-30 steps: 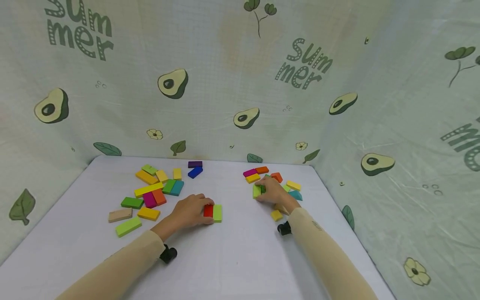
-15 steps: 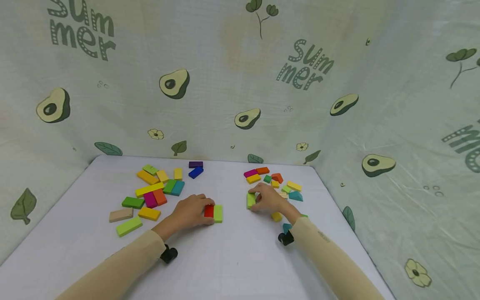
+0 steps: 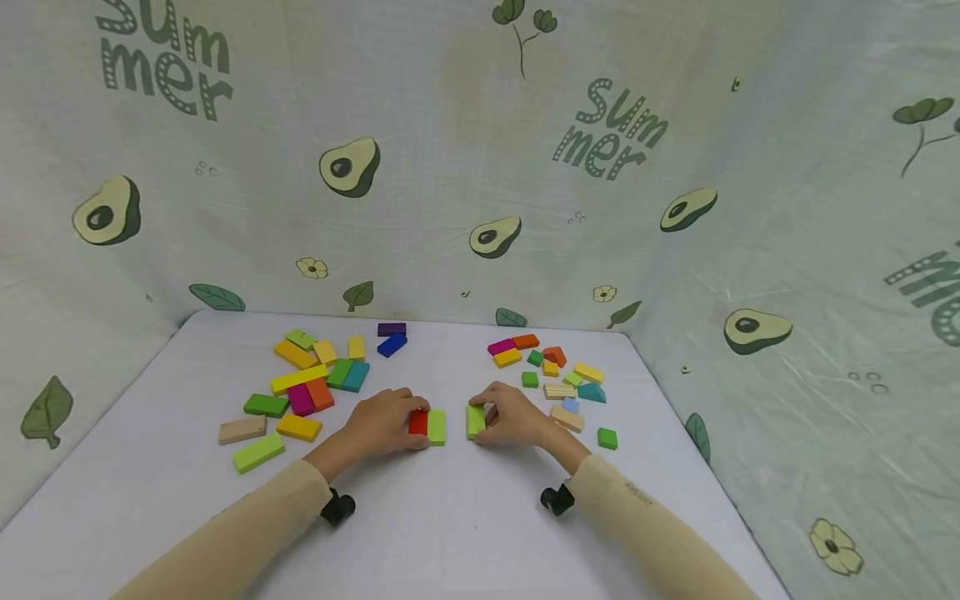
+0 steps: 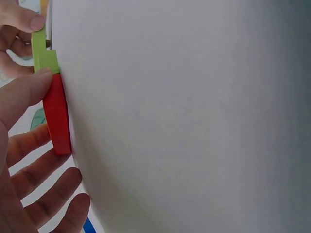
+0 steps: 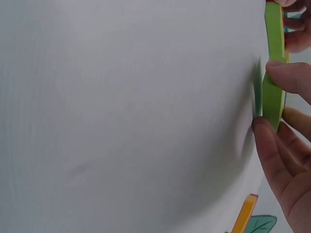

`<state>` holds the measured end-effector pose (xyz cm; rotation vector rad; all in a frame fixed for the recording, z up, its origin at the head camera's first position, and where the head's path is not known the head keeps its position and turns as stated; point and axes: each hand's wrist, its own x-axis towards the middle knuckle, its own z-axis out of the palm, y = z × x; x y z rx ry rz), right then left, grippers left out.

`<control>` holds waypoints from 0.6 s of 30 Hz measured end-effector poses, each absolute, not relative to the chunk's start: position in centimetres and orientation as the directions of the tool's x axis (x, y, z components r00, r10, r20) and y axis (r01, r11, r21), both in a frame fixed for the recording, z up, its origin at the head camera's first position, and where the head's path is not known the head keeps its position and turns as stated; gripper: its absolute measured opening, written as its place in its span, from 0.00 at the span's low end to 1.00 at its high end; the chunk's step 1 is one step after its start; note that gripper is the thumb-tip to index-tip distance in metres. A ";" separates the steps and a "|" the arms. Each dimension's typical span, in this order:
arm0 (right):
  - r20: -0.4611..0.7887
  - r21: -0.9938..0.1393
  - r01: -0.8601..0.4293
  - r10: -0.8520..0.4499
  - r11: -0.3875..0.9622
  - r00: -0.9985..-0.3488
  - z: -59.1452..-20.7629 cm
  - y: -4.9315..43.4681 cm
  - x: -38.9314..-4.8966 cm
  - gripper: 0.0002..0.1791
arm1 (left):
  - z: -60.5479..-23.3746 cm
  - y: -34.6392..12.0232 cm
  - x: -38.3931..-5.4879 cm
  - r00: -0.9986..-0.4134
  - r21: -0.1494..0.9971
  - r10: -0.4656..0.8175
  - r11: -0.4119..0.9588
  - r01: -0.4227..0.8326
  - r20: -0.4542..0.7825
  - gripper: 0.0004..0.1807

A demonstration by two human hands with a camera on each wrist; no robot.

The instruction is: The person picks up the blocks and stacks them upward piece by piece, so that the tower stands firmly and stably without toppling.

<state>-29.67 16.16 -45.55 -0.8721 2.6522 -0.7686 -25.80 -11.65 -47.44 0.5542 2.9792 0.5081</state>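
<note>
A red block (image 3: 418, 422) lies flat on the white table with a light green block (image 3: 437, 427) against its right side. My left hand (image 3: 378, 423) grips the red block between thumb and fingers, the thumb close to where the two colours meet in the left wrist view. To the right, a second light green block (image 3: 476, 422) is pinched by my right hand (image 3: 517, 414), thumb on the near end and fingers on the far end. In the head view a narrow gap separates the two green blocks. The right wrist view shows the held green block (image 5: 273, 102) close over the table.
Left of my hands lies a loose group of coloured blocks, including a long yellow block (image 3: 299, 380) and a plain wooden block (image 3: 242, 431). Purple and blue (image 3: 392, 345) blocks lie at the back. Smaller pieces, among them a teal piece (image 3: 592, 392), lie at the right. Patterned cloth (image 3: 420, 275) hangs behind.
My right hand has brought the light green block leftward out of the right group, toward the red and green pair. My left hand has stayed in place on the red block.
</note>
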 end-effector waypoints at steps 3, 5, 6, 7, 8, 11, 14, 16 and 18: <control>-0.064 -0.555 -0.483 -0.613 0.678 -0.788 -45.7 15.5 -29.2 0.31 | -47.5 -11.7 -25.8 -0.935 0.330 0.355 0.883 0.333 -0.007 0.32; -0.059 -0.558 -0.487 -0.617 0.672 -0.785 -45.8 15.1 -29.1 0.31 | -47.5 -11.7 -25.8 -0.935 0.334 0.356 0.882 0.333 -0.006 0.32; -0.057 -0.559 -0.488 -0.618 0.670 -0.784 -45.8 14.9 -29.0 0.31 | -47.5 -11.7 -25.8 -0.934 0.335 0.358 0.881 0.335 -0.006 0.33; -0.054 -0.561 -0.490 -0.620 0.668 -0.783 -45.9 14.8 -28.9 0.31 | -47.4 -11.7 -25.8 -0.933 0.337 0.360 0.879 0.337 -0.007 0.33; -0.050 -0.562 -0.492 -0.621 0.665 -0.782 -45.9 14.7 -28.9 0.31 | -47.4 -11.7 -25.8 -0.932 0.338 0.363 0.878 0.340 -0.006 0.33; -0.040 -0.564 -0.500 -0.627 0.657 -0.778 -45.9 14.3 -28.7 0.30 | -47.4 -11.6 -25.8 -0.931 0.337 0.366 0.877 0.343 -0.004 0.32; -0.039 -0.561 -0.502 -0.626 0.659 -0.779 -46.0 13.9 -28.6 0.30 | -47.4 -11.6 -25.9 -0.931 0.335 0.365 0.877 0.343 -0.002 0.32; -0.037 -0.558 -0.505 -0.628 0.659 -0.778 -46.0 13.6 -28.5 0.30 | -47.4 -11.6 -25.9 -0.931 0.335 0.364 0.878 0.343 -0.001 0.32; -0.039 -0.556 -0.504 -0.627 0.660 -0.778 -46.1 13.4 -28.5 0.30 | -47.4 -11.7 -25.9 -0.930 0.334 0.367 0.877 0.345 -0.001 0.32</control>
